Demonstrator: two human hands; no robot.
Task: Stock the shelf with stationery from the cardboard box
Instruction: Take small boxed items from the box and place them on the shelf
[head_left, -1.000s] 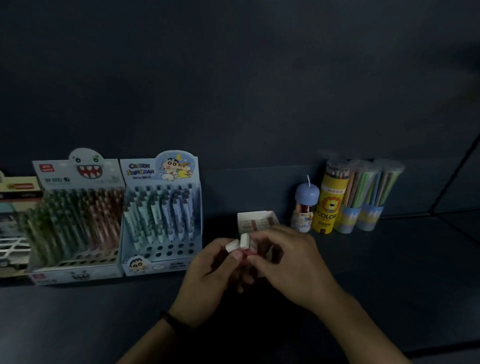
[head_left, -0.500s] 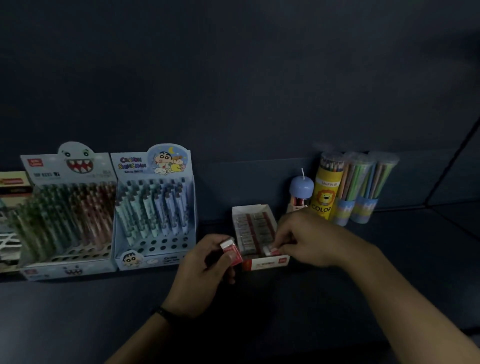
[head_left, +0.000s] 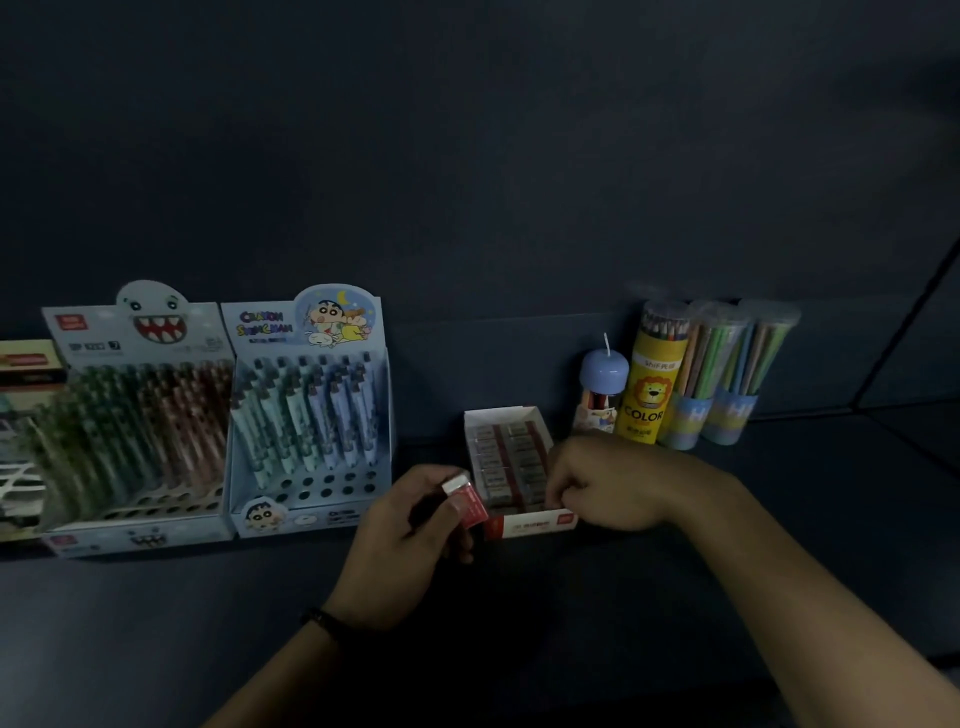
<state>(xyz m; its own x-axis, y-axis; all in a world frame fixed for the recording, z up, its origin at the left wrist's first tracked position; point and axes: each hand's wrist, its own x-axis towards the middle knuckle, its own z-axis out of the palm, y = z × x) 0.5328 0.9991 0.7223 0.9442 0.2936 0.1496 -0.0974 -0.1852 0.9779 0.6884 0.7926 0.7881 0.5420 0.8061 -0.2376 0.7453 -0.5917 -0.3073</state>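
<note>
shelf (head_left: 156, 623): matt dark | eraser box (head_left: 540, 522): printed card | pencil tube (head_left: 763, 358): clear plastic

Dim, low light throughout. A matte dark blue-grey shelf surface (head_left: 156, 623) spans the view and meets a plain dark blue-grey back panel (head_left: 467, 156). A thin dark seam (head_left: 904, 332) slants across the right corner.

Shark-face pen display (head_left: 140, 415) touching Shin-chan display (head_left: 311, 415), left; blue-cap tube (head_left: 602, 382), lion pencil tube (head_left: 649, 400), 2 clear tubes (head_left: 698, 374) rt.

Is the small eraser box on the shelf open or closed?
Open. The eraser box has no lid over it, and rows of erasers show inside.
</note>
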